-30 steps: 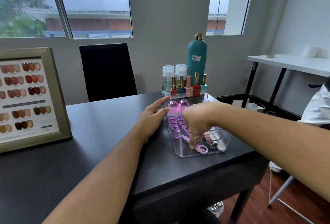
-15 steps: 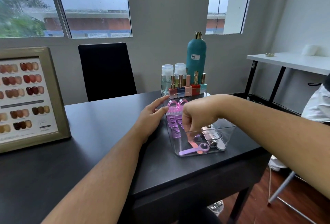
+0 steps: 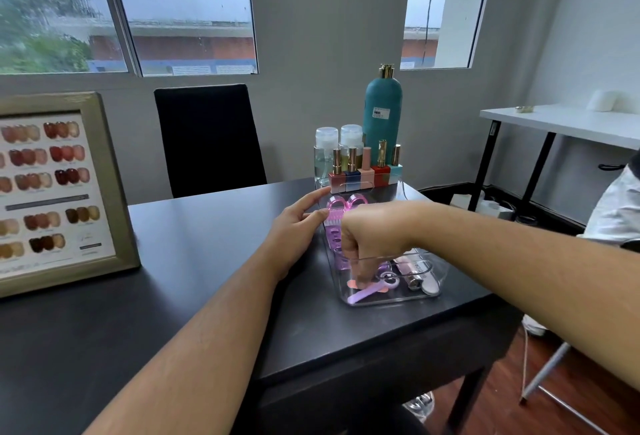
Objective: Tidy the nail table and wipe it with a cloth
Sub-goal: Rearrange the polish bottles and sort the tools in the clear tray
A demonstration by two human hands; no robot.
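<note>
Black tabletop [image 3: 207, 278], teal bottle [image 3: 382, 112] with a gold cap, pink brush [image 3: 341, 207], lilac tool [image 3: 367, 292] in the clear tray [image 3: 394, 301], gold-framed swatch chart [image 3: 52, 188] of browns and reds.

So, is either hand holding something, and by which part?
Left hand holds nothing; straight fingers touch the left wall of the clear tray. Right hand reaches into it; whether its fingertips pinch anything cannot be told.

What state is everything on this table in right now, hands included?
left hand: open, fingers flat against the clear tray on its left wall
right hand: fingers down inside the tray; grip hidden
clear tray: open-topped, holding tools
purple tool: lying flat on the tray floor
teal bottle: upright, capped
polish bottles: upright in a row, capped
swatch frame: standing upright
</note>
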